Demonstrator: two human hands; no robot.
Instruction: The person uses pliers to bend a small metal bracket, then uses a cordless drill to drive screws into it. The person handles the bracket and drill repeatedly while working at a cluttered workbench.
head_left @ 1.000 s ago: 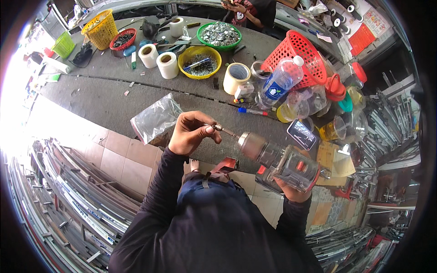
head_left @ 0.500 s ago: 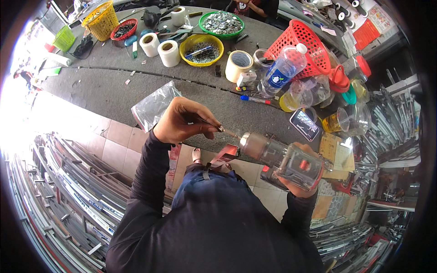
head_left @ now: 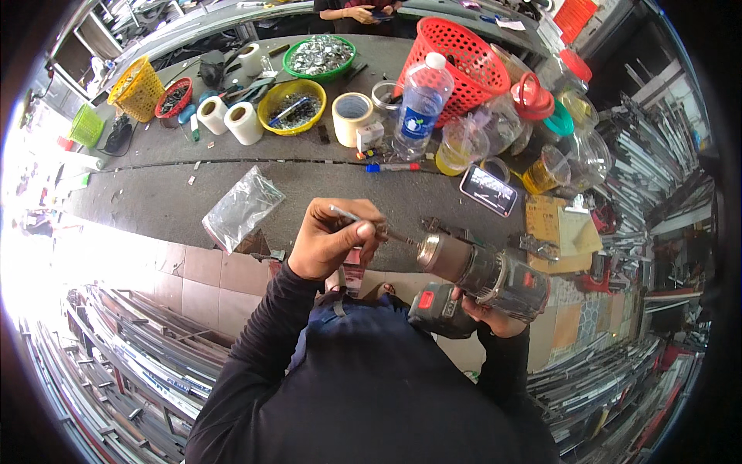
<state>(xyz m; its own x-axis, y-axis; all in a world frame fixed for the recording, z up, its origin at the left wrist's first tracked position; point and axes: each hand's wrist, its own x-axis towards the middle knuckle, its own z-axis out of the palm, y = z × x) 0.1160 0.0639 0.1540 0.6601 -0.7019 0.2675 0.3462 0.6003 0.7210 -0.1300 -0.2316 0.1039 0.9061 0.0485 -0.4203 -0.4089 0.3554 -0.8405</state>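
Note:
My right hand (head_left: 498, 317) is wrapped round the handle of a dark cordless drill (head_left: 487, 274), held over the table's near edge with its chuck pointing left. The drill's battery pack (head_left: 442, 309), black with a red patch, shows below the body. A thin bit (head_left: 402, 238) sticks out of the chuck toward my left hand (head_left: 334, 240). There, my thumb and fingers pinch a slim grey metal rod (head_left: 346, 215), close to the bit's tip. Whether rod and bit touch is hidden by my fingers.
On the dark table (head_left: 147, 197) lie a clear plastic bag (head_left: 243, 209), a phone (head_left: 488, 190) and a marker (head_left: 393, 167). Behind stand a water bottle (head_left: 423, 108), tape rolls, a yellow bowl (head_left: 292, 107) and a red basket (head_left: 456, 62). Metal profiles (head_left: 147, 363) are racked at left. Another person's hands (head_left: 363, 13) show beyond.
The drill has turned in my right hand, bringing its battery pack into sight. My left hand has shifted right and lower, still pinching. The whole view has swung, showing more of the far side.

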